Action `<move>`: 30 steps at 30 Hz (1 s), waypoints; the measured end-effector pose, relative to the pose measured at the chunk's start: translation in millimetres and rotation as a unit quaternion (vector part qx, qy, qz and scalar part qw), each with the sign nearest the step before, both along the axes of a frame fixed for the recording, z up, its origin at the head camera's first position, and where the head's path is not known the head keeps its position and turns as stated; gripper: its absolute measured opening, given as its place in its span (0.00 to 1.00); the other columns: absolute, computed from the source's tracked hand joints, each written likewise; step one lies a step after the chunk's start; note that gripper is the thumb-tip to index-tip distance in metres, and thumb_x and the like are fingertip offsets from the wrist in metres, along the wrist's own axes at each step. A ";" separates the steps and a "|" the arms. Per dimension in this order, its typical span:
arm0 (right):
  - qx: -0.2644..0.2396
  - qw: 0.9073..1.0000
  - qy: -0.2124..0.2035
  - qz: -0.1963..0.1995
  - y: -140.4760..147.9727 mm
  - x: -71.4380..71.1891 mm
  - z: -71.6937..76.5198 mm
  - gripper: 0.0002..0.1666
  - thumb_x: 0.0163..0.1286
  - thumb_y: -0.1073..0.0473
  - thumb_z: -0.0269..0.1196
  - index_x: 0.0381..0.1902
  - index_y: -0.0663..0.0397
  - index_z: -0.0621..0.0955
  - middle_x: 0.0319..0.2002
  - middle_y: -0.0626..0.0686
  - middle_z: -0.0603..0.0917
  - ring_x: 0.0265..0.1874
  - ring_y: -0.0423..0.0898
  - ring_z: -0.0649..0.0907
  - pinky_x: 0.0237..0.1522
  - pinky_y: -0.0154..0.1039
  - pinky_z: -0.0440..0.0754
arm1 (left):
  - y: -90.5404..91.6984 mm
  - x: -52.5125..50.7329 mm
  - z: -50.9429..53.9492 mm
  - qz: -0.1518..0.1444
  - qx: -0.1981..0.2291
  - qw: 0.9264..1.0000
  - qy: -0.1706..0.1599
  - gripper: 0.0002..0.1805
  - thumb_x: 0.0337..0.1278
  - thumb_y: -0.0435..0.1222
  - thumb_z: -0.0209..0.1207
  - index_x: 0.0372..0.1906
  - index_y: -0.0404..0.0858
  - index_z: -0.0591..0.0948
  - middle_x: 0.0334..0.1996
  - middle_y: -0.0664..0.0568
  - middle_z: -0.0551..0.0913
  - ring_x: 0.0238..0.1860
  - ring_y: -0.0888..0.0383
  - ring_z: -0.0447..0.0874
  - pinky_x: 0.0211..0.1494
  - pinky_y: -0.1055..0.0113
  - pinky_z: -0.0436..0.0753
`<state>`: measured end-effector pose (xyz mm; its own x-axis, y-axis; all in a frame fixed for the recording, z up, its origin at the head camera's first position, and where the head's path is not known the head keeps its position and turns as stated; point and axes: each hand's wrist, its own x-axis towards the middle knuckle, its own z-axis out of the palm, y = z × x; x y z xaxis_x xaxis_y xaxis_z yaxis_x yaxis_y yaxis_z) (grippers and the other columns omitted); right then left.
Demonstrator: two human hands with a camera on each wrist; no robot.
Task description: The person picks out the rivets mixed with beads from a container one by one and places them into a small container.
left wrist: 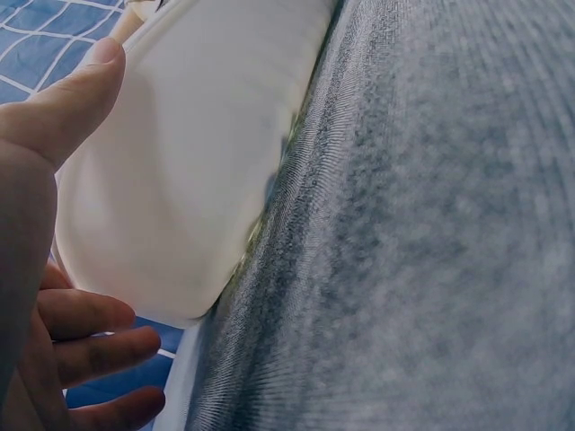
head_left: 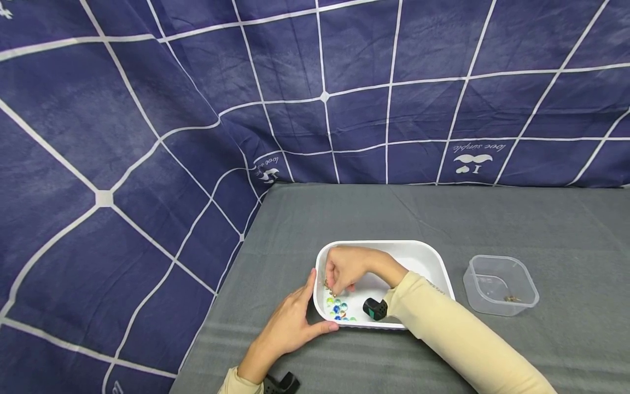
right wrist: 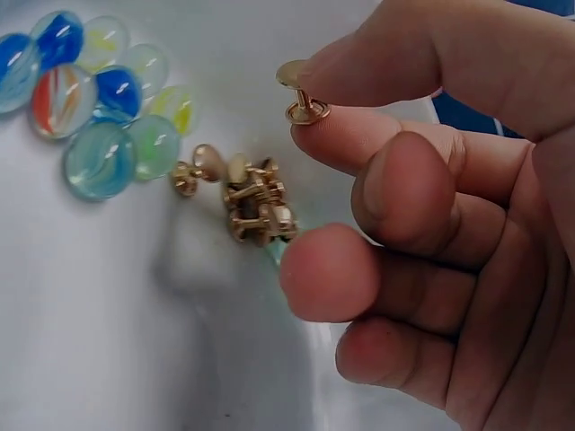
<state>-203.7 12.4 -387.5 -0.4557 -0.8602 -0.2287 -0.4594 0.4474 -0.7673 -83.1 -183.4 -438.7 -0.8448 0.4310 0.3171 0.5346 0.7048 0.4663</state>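
Note:
My right hand (head_left: 346, 268) reaches over the left part of a white tray (head_left: 418, 260). Between thumb and index finger it pinches a small brass rivet stud (right wrist: 303, 94), with a flat cap at each end. Below lies a small heap of brass rivet studs (right wrist: 260, 199) on the tray floor. Beside them sit several glass marbles (right wrist: 99, 162), clear with blue, green, yellow and orange swirls. At the tray's near left corner, my left hand (head_left: 290, 323) touches it, thumb along the near rim and fingers along the left side; its other fingers are relaxed in the left wrist view.
To the right of the tray stands a clear plastic container (head_left: 484, 300) with a few brass pieces (head_left: 512, 299) inside. Grey cloth (head_left: 394, 213) covers the table. A blue curtain (head_left: 354, 126) with white lines hangs behind and on the left.

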 end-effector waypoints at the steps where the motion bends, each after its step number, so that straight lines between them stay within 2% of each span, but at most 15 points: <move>1: -0.001 1.000 0.001 -0.002 1.0 -0.2 1.0 0.05 0.51 0.69 0.67 0.21 0.55 0.85 0.13 0.50 0.82 0.09 0.40 0.77 0.16 0.28 0.74 | 0.1 -0.1 0.1 0.000 0.000 1.000 0.000 0.61 0.50 0.63 0.66 0.75 0.26 0.55 0.64 0.35 0.74 0.61 0.45 0.76 0.59 0.51 0.76; 6: -0.012 0.999 0.031 -0.005 7.4 -3.7 6.0 0.06 0.51 0.66 0.67 0.20 0.50 0.85 0.09 0.45 0.79 0.09 0.39 0.77 0.16 0.28 0.70 | 0.3 -0.9 0.9 -0.001 -0.001 1.000 0.004 0.61 0.50 0.64 0.66 0.74 0.25 0.56 0.63 0.35 0.75 0.61 0.45 0.77 0.59 0.51 0.77; 10: -0.036 0.997 0.060 -0.017 14.4 -8.3 10.4 0.07 0.51 0.65 0.67 0.20 0.46 0.85 0.08 0.43 0.77 0.10 0.47 0.80 0.16 0.28 0.67 | 0.3 -1.0 1.8 -0.001 -0.002 1.000 0.002 0.61 0.49 0.63 0.66 0.74 0.24 0.56 0.63 0.34 0.74 0.61 0.45 0.77 0.59 0.50 0.77; 13: -0.049 0.997 0.057 -0.028 19.7 -10.0 13.3 0.08 0.52 0.66 0.67 0.21 0.45 0.84 0.08 0.43 0.77 0.13 0.56 0.83 0.15 0.28 0.65 | 0.5 -0.7 2.1 0.000 -0.003 1.000 -0.003 0.61 0.49 0.62 0.68 0.74 0.25 0.56 0.64 0.34 0.74 0.61 0.45 0.76 0.59 0.50 0.76; 18: -0.062 0.996 0.049 -0.030 26.5 -8.4 16.0 0.07 0.53 0.65 0.67 0.21 0.46 0.84 0.08 0.43 0.77 0.16 0.61 0.83 0.16 0.28 0.63 | 0.8 0.0 1.9 0.002 -0.003 1.000 -0.008 0.61 0.48 0.60 0.70 0.74 0.24 0.56 0.63 0.34 0.74 0.61 0.44 0.76 0.59 0.50 0.76; 27: -0.107 0.993 0.033 -0.044 39.4 -3.7 17.3 0.00 0.53 0.64 0.66 0.25 0.55 0.84 0.09 0.43 0.76 0.16 0.65 0.82 0.15 0.28 0.60 | 1.0 -0.4 1.7 0.005 -0.003 1.000 -0.008 0.61 0.47 0.59 0.70 0.74 0.25 0.56 0.64 0.34 0.73 0.62 0.44 0.75 0.60 0.50 0.76; 30: -0.121 0.990 0.050 -0.049 43.8 -2.5 19.8 0.01 0.52 0.65 0.65 0.26 0.56 0.84 0.09 0.41 0.76 0.14 0.59 0.82 0.16 0.28 0.60 | 0.7 0.0 1.8 0.004 -0.003 1.000 -0.009 0.61 0.47 0.60 0.70 0.75 0.25 0.56 0.65 0.34 0.73 0.62 0.44 0.75 0.60 0.50 0.76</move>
